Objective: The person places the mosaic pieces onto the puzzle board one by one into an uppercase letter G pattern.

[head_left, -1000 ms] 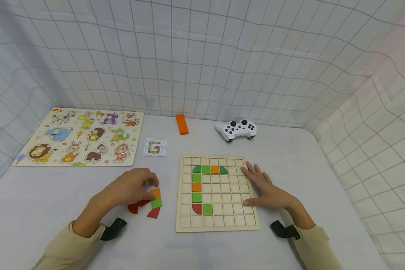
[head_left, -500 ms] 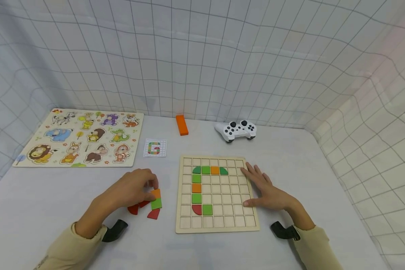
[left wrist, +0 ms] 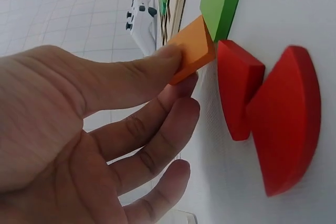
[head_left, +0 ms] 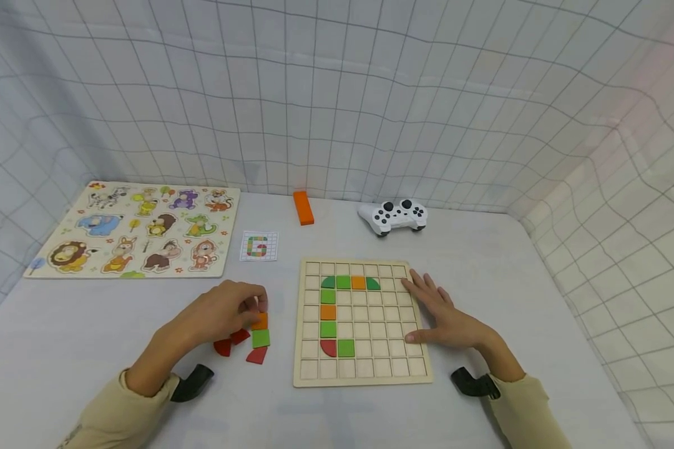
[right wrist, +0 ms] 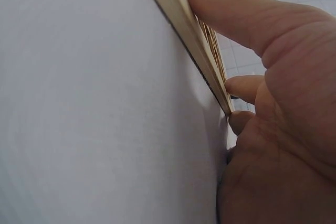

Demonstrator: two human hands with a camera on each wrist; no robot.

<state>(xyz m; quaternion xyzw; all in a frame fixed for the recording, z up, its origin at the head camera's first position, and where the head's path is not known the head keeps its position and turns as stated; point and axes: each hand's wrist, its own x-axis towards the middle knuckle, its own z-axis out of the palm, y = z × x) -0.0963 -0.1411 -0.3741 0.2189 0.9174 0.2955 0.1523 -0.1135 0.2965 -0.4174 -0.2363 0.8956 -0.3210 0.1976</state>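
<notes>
The left hand (head_left: 224, 312) pinches an orange tile (left wrist: 194, 48) between thumb and fingers, tilted just beside a green tile (head_left: 261, 338) on the desk (head_left: 483, 249). Red tiles (left wrist: 286, 124) lie near it. The right hand (head_left: 449, 321), fingers spread and grasping nothing, rests on the right edge of the grid board (head_left: 363, 381), where coloured tiles (head_left: 328, 312) form a C. Beyond are a card (head_left: 259, 246) and a white controller (head_left: 395, 216).

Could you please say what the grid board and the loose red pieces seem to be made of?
Grid board: probably wood, matt, judging by its pale tan surface and edge.
Loose red pieces: perhaps painted wood or plastic; they look smooth and evenly coloured.
</notes>
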